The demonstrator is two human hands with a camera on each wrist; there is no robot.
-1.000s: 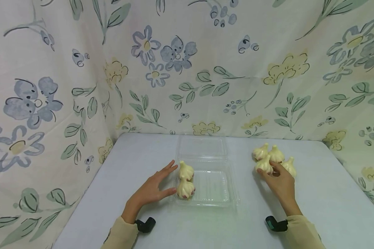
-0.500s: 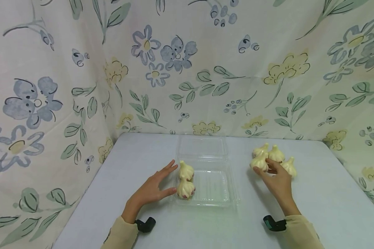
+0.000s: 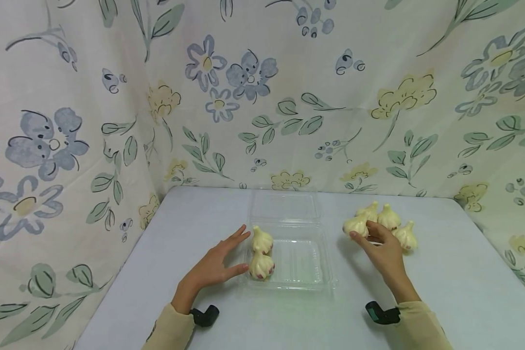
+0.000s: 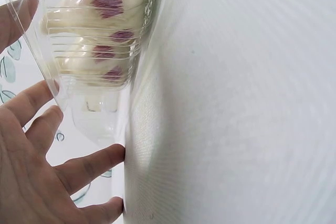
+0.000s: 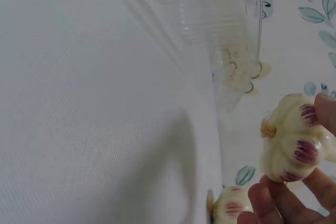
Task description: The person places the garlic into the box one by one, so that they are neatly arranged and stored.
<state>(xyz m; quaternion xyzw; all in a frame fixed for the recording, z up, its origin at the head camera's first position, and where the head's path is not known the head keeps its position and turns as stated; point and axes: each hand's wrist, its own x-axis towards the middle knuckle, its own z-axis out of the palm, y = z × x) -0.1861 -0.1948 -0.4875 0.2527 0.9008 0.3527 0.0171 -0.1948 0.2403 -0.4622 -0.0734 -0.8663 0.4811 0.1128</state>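
Observation:
My right hand [image 3: 382,248] pinches a garlic bulb [image 3: 356,227] between thumb and fingers, lifted off the table. In the right wrist view the held garlic bulb [image 5: 294,140] shows purple streaks and its root end. Three more garlic bulbs [image 3: 406,236] sit just behind and beside that hand. My left hand [image 3: 214,262] is spread at the left side of a clear plastic clamshell box [image 3: 299,284], its fingertips at the rim. Inside the box, along its left side, two garlic bulbs [image 3: 261,266] lie one behind the other. The left wrist view shows them through the ribbed wall.
The box's clear lid [image 3: 284,206] lies folded back behind it. A white table [image 3: 192,209] carries everything. Floral cloth [image 3: 288,107] hangs behind the table and at its sides. Black wrist cameras [image 3: 205,316] sit on both wrists.
My right hand has lifted the garlic bulb away from the group and moved it left, towards the box. The left hand and the box have stayed in place.

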